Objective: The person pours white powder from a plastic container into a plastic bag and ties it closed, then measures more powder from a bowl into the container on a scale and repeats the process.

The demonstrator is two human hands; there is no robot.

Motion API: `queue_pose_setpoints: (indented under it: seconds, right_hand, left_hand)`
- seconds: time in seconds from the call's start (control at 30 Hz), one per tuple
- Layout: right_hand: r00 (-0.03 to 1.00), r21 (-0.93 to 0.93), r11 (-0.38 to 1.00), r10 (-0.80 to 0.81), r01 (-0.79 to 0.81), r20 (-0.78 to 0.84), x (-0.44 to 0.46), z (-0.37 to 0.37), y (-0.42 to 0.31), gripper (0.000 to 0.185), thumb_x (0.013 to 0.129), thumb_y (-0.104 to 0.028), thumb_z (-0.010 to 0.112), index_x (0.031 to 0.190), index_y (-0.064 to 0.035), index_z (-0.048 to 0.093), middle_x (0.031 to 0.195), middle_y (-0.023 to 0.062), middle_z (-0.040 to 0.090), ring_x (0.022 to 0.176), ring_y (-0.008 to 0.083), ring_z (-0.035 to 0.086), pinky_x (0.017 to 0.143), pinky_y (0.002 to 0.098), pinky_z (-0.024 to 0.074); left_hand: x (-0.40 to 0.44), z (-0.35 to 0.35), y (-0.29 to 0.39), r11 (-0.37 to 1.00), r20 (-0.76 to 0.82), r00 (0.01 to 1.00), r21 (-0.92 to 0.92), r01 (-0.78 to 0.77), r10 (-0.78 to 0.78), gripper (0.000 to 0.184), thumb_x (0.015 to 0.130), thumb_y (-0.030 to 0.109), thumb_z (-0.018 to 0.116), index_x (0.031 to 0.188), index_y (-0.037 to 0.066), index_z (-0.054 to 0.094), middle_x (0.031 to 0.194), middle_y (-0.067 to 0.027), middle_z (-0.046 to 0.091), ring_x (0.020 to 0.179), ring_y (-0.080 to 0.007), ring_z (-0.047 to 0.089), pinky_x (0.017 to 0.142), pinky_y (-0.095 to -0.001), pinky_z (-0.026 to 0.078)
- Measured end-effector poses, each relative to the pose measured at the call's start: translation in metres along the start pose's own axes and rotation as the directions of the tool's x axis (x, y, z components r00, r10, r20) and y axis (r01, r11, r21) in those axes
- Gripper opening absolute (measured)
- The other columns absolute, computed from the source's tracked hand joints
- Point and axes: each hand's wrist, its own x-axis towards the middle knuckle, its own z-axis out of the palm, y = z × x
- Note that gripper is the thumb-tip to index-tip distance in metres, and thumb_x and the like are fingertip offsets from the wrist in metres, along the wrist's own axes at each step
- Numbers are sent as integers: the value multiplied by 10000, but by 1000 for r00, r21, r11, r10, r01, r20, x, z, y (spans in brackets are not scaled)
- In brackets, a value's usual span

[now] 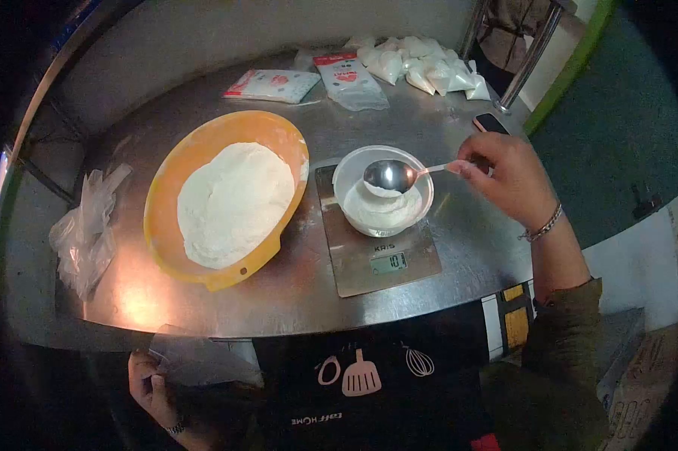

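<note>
My right hand [504, 174] is closed on the handle of a metal spoon [391, 175]. The spoon's bowl is over a white plastic bowl [344, 161] that has white powder [384, 207] in it. Under that bowl is a kitchen scale [384, 279], its display lit and reading about 10. Below the table edge, my left hand [149, 385] pinches a clear plastic bag [207, 361]. To the left of the scale, a large orange basin [166, 188] holds a broad heap of white powder [237, 203].
Crumpled clear bags [91, 233] lie at the table's left end. At the back are printed packets [275, 85] and a pile of small powder-filled bags [421, 64]. A phone [490, 123] lies near the right edge of the steel table [279, 312].
</note>
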Motion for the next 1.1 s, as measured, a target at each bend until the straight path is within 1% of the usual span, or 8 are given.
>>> queue_pose_setpoints:
  seconds: [0.13,0.2,0.43,0.53,0.6,0.7,0.9,1.1]
  right_hand:
    - [996,165,983,73,-81,54,5,-3,9,265,792,-308,657,737,-53,608,580,64,542,516,169,513,516,306,395]
    - [991,247,963,81,-107,110,7,-4,11,176,800,-159,674,747,-14,589,657,-15,527,589,57,463,542,228,395]
    - [999,244,969,36,-42,28,21,-15,-13,260,799,-285,652,725,-42,599,597,73,539,532,173,501,513,304,382]
    - [987,189,972,-125,143,-105,37,-12,-38,192,813,-242,626,764,-57,600,673,67,576,589,185,549,532,302,410]
    - [802,-94,887,-450,452,-392,49,3,-63,111,784,-182,608,810,-75,595,747,54,588,665,198,588,562,317,447]
    - [712,-295,716,-688,632,-144,42,20,-102,105,731,-135,604,820,-86,578,771,46,574,717,203,598,595,347,472]
    - [751,-329,823,-562,463,-347,37,5,-59,92,703,-117,622,757,-89,554,723,47,550,632,222,571,533,354,459]
    - [853,-471,840,-436,270,-288,10,1,-18,124,738,-171,649,733,-94,552,701,43,540,617,224,558,523,360,440]
  left_hand:
    - [1,1,3,1000,-22,1000,26,15,-14,395,833,374,619,716,8,527,788,-69,471,779,-199,441,765,-329,370]
    - [2,-1,0,998,5,999,48,-33,33,386,827,367,630,714,11,531,796,-69,481,797,-201,447,779,-339,371]
    - [-2,-3,-4,998,-26,998,-40,53,-54,385,817,375,643,716,16,543,807,-69,487,808,-202,448,787,-344,372]
    - [-3,-3,-7,997,-78,994,-27,68,-70,389,818,381,640,716,17,548,803,-69,485,800,-199,448,785,-343,374]
    - [0,-1,-5,999,-9,1000,33,5,-5,388,817,375,646,711,16,543,809,-69,488,787,-192,449,772,-330,381]
    - [0,1,-2,998,2,1000,54,10,-10,381,823,370,640,721,17,542,813,-73,494,782,-193,449,768,-320,384]
    - [-7,-5,-8,996,-142,987,-46,73,-79,370,829,367,632,743,19,540,796,-66,489,794,-196,453,766,-319,386]
    - [2,-2,-10,999,-52,998,38,-15,17,401,820,389,643,736,13,532,824,-64,495,802,-188,454,754,-315,384]
